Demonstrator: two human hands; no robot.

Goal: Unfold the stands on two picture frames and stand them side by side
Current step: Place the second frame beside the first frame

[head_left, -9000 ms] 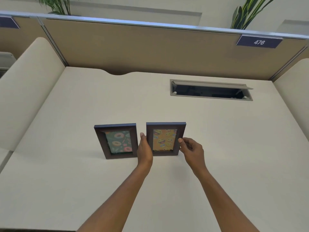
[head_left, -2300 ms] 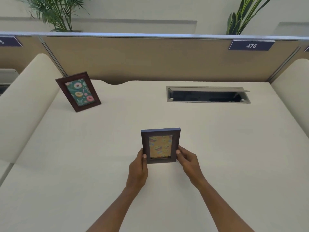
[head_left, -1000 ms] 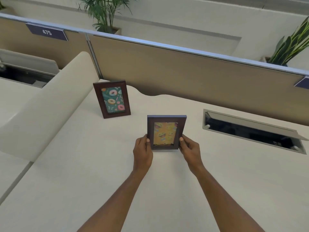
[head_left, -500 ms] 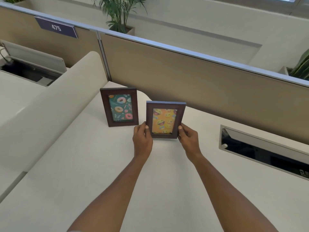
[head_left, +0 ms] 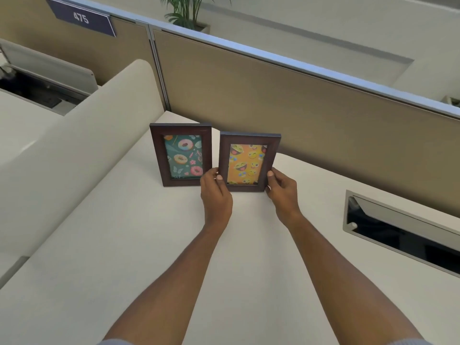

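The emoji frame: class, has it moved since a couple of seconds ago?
Yes. The emoji frame, held by both hands, has travelled left and back across the desk, away from the cable hatch, ending beside the donut frame.

Two bare forearms enter from the lower edge, each ending in a bare hand, left hand (head_left: pixel 216 195) and right hand (head_left: pixel 283 192), with short plain fingernails, and a light blue-grey fabric sleeve edge (head_left: pixel 109 342) shows at each upper arm.

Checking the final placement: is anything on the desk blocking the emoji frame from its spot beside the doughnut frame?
Nothing visible. The emoji frame, held by the left hand and right hand, is already beside the doughnut frame, with only a narrow gap between them.
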